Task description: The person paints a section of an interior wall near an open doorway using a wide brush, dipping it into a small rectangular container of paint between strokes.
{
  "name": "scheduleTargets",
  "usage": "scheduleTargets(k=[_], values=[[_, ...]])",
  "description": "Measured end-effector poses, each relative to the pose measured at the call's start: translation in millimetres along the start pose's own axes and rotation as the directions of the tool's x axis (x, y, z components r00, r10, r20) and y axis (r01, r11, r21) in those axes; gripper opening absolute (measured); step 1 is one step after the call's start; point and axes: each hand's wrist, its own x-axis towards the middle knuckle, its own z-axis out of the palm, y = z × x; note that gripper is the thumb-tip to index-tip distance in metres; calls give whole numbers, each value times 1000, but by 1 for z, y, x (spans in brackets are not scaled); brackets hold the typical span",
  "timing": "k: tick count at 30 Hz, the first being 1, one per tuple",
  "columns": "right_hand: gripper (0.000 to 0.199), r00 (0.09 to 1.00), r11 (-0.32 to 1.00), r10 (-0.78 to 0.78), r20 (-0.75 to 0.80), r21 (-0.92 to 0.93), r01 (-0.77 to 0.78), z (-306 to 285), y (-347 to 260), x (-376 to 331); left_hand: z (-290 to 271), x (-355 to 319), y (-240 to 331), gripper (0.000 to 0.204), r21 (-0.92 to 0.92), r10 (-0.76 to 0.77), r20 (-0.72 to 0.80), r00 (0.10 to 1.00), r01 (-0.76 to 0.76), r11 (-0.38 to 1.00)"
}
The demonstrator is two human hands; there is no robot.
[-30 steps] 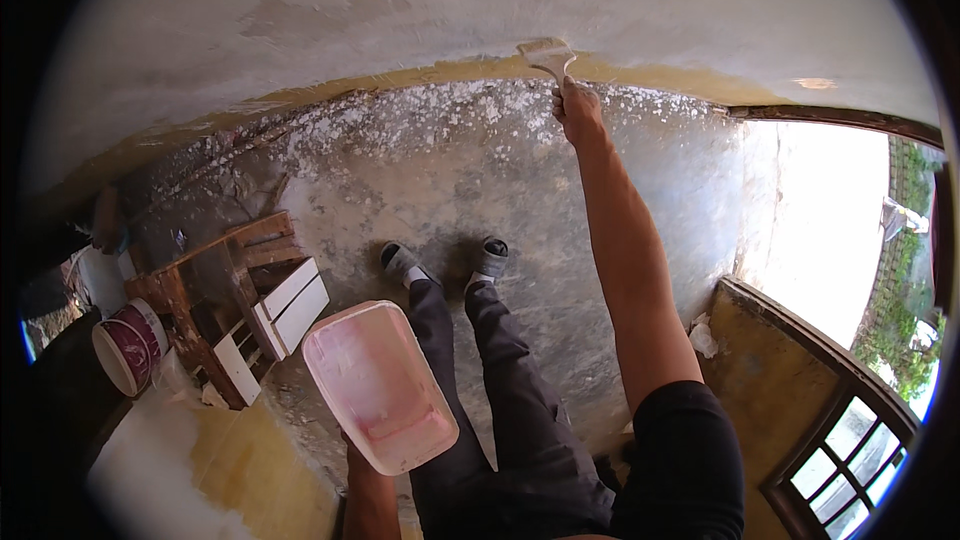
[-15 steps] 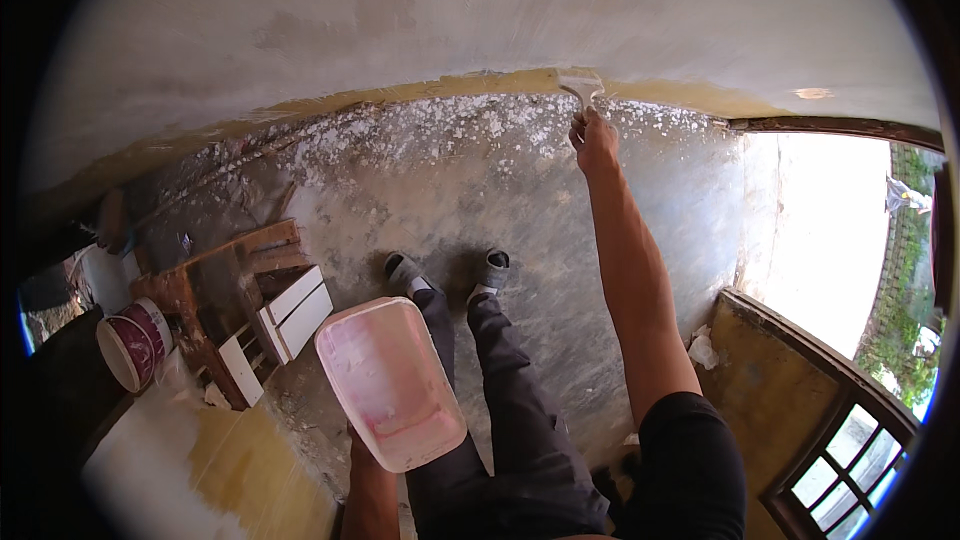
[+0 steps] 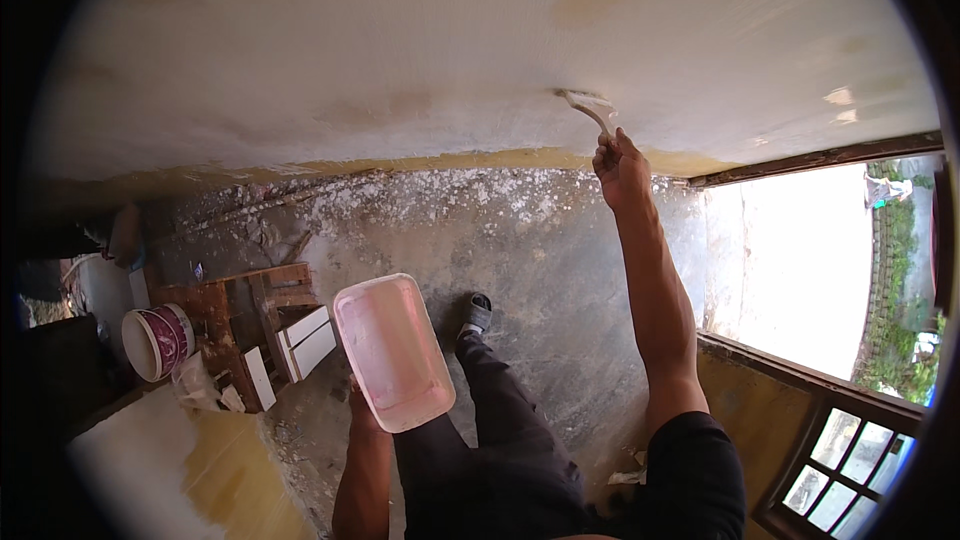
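My right hand (image 3: 622, 172), arm stretched forward, grips the handle of a wide paintbrush (image 3: 592, 105). Its bristles meet the wall (image 3: 400, 70), which is coated whitish over yellow, with a yellow strip (image 3: 470, 159) left bare along its foot. Low in front of my legs, a pinkish rectangular tub (image 3: 395, 352) with pale residue inside hangs from my left hand (image 3: 362, 408). That hand is mostly behind the tub's near left side, so its fingers barely show.
White flakes (image 3: 450, 195) litter the grey floor (image 3: 560, 290) along the wall. To the left lie a broken wooden frame (image 3: 222, 325), white boards (image 3: 308, 343) and a purple-and-white bucket (image 3: 158, 342). On the right are a bright doorway (image 3: 785, 260) and a paned window (image 3: 845, 465).
The brush and my right hand have gone higher up the wall from the yellow strip. My view has tilted up, and one of my feet has gone out of sight behind the tub.
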Motion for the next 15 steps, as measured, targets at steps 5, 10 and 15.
scheduleTargets(k=[5,10,15], values=[[27,978,978,-172,117,-103,184,37,-111,-158,84,12,22,66,-32,59,195,979,-54,998],[33,819,721,-554,148,-406,561,52,-145,-297,168,17,32,66,-154,101,359,928,-48,987],[31,754,710,-640,148,-259,654,55,-162,-352,223,26,37,73,-55,-9,504,864,43,998]])
